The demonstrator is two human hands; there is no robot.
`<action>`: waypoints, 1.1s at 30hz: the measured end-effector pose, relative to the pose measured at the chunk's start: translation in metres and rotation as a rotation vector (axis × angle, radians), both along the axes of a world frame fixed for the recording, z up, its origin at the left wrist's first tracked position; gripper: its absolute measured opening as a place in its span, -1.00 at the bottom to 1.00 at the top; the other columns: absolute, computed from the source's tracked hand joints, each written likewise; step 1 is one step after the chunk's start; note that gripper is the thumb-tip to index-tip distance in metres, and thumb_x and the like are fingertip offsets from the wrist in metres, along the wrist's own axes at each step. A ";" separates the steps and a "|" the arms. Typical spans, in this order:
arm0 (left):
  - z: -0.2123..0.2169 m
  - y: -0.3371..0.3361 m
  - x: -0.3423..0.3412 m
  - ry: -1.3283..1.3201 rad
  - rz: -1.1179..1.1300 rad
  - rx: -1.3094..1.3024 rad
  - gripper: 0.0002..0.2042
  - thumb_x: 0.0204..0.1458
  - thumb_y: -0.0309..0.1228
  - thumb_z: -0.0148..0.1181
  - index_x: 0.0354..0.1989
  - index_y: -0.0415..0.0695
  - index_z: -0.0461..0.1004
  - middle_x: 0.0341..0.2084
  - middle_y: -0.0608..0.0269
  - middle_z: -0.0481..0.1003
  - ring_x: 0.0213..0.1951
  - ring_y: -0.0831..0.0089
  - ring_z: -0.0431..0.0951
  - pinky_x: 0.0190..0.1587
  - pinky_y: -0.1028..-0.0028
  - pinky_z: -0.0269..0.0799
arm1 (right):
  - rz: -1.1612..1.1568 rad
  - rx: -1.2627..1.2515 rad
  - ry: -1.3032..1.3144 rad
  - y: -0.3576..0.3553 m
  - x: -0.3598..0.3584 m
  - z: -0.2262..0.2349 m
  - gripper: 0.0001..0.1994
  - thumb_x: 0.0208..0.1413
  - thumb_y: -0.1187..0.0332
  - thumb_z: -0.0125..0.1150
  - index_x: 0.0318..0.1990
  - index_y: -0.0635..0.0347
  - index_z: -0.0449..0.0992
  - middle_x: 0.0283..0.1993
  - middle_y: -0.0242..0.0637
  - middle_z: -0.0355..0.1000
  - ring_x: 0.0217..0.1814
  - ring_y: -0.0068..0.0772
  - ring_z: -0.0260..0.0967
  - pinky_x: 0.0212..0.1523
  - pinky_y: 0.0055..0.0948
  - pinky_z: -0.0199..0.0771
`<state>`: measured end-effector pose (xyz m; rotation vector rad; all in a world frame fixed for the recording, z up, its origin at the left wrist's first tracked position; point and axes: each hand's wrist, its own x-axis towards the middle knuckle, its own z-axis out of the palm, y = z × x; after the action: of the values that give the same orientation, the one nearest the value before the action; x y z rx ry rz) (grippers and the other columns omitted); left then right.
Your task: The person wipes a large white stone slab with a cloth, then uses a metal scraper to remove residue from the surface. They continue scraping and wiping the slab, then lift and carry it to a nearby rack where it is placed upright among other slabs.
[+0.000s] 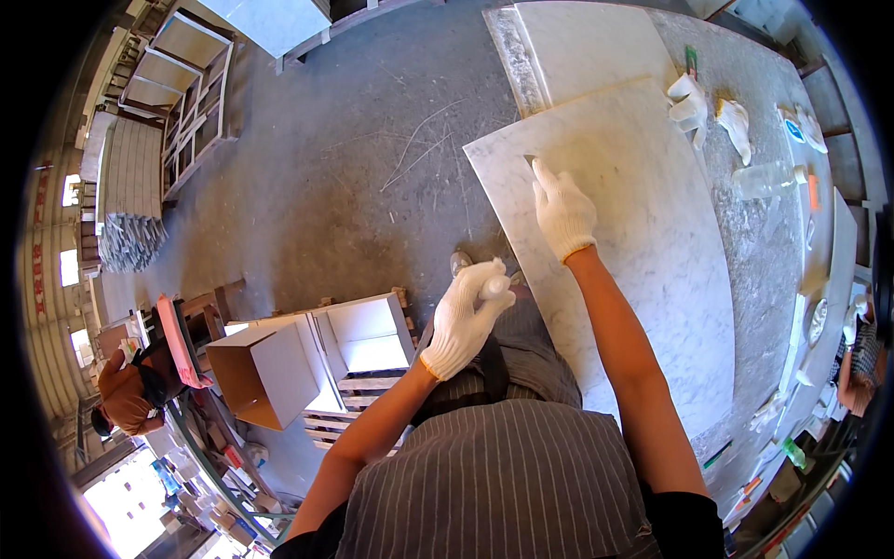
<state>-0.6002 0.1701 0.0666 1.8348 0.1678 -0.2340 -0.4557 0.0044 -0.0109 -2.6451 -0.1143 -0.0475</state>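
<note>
A white knitted glove covers each of my hands. My left hand (464,315), in front of my body and left of the slab, is closed round a small white rounded thing (495,286), whose kind I cannot make out. My right hand (564,212) is over the pale grey-veined marble slab (643,252), near its left edge. Its fingers are pinched on a small dark, thin, blade-like piece (530,158) that sticks out past the fingertips; most of it is hidden. The slab lies flat on a worn grey worktable (759,242).
Another pale slab (587,47) lies beyond. Loose white gloves (689,104) and a clear plastic bottle (764,180) are on the table's right side. At left stand an open cardboard box (256,377), a wooden pallet (358,391) and a metal rack (200,112). Other people work at far left and right.
</note>
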 end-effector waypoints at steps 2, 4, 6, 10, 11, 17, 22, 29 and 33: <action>-0.006 0.002 0.008 -0.076 0.026 0.040 -0.65 0.09 -0.53 0.26 0.07 -0.21 0.43 -0.02 0.15 0.48 -0.04 0.47 0.49 0.07 0.44 0.41 | -0.011 -0.123 0.104 0.003 -0.008 0.005 -0.69 0.26 0.21 0.07 0.12 -0.08 0.51 -0.25 -0.15 0.42 -0.32 0.02 0.47 -0.30 -0.08 0.48; -0.017 0.006 0.014 -0.186 0.055 0.117 -0.66 0.09 -0.54 0.25 0.05 -0.22 0.44 0.00 0.15 0.47 -0.02 0.46 0.49 0.07 0.44 0.41 | -0.007 -0.183 0.153 0.000 -0.018 0.008 -0.68 0.26 0.20 0.06 0.13 -0.08 0.51 -0.24 -0.15 0.42 -0.32 0.02 0.46 -0.30 -0.09 0.48; -0.014 0.007 0.021 -0.092 0.093 0.104 -0.66 0.09 -0.54 0.24 0.06 -0.22 0.45 0.01 0.16 0.48 0.00 0.44 0.49 0.08 0.43 0.41 | 0.000 -0.172 0.146 -0.004 -0.025 0.008 -0.67 0.26 0.20 0.05 0.14 -0.08 0.50 -0.23 -0.15 0.42 -0.31 0.01 0.47 -0.29 -0.10 0.48; -0.020 0.008 0.041 -0.044 0.099 0.226 -0.64 0.11 -0.50 0.23 0.11 -0.20 0.44 0.01 0.15 0.48 0.00 0.42 0.49 0.07 0.42 0.41 | -0.047 0.061 -0.025 -0.029 -0.037 -0.005 -0.67 0.26 0.20 0.05 0.16 -0.12 0.46 -0.25 -0.16 0.45 -0.31 -0.01 0.50 -0.31 -0.13 0.51; -0.021 0.008 0.048 -0.027 0.099 0.269 -0.64 0.12 -0.49 0.23 0.11 -0.19 0.44 0.01 0.14 0.48 -0.01 0.41 0.49 0.07 0.42 0.41 | -0.097 0.089 -0.088 -0.035 -0.038 -0.012 -0.66 0.25 0.20 0.08 0.16 -0.13 0.47 -0.25 -0.17 0.45 -0.32 -0.02 0.49 -0.30 -0.14 0.51; -0.046 0.010 0.084 -0.389 0.029 0.590 -0.63 0.04 -0.40 0.31 0.05 -0.13 0.45 -0.14 0.02 0.55 -0.06 0.13 0.55 -0.04 0.22 0.46 | -0.220 0.087 -0.284 -0.057 -0.041 -0.028 -0.65 0.18 0.23 0.21 0.13 -0.20 0.53 -0.32 -0.27 0.44 -0.41 -0.12 0.46 -0.38 -0.17 0.49; -0.044 0.009 0.119 -0.456 -0.110 0.822 -0.62 -0.03 -0.41 0.32 0.02 -0.03 0.48 -0.22 0.06 0.55 -0.15 0.01 0.53 -0.11 0.11 0.44 | -0.214 0.029 -0.356 -0.057 -0.041 -0.031 -0.67 0.13 0.23 0.27 0.08 -0.24 0.56 -0.43 -0.37 0.39 -0.52 -0.22 0.41 -0.50 -0.23 0.42; -0.047 0.007 0.142 -0.488 -0.193 0.991 -0.65 -0.05 -0.43 0.32 -0.03 0.06 0.52 -0.26 0.11 0.56 -0.21 0.05 0.54 -0.15 0.11 0.44 | -0.228 0.044 -0.383 -0.057 -0.041 -0.029 -0.68 0.11 0.26 0.27 0.05 -0.24 0.56 -0.47 -0.40 0.36 -0.54 -0.27 0.40 -0.53 -0.27 0.41; -0.053 0.006 0.150 -0.482 -0.200 1.049 -0.65 -0.08 -0.43 0.32 -0.05 0.06 0.53 -0.27 0.11 0.56 -0.22 0.05 0.55 -0.15 0.11 0.45 | -0.226 0.031 -0.371 -0.057 -0.041 -0.030 -0.66 0.11 0.27 0.28 0.07 -0.24 0.54 -0.47 -0.42 0.36 -0.53 -0.29 0.40 -0.52 -0.28 0.41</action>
<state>-0.4506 0.1761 0.0136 2.8892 -0.2955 0.2200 -0.4967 -0.0523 -0.0404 -2.5770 0.0628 -0.6093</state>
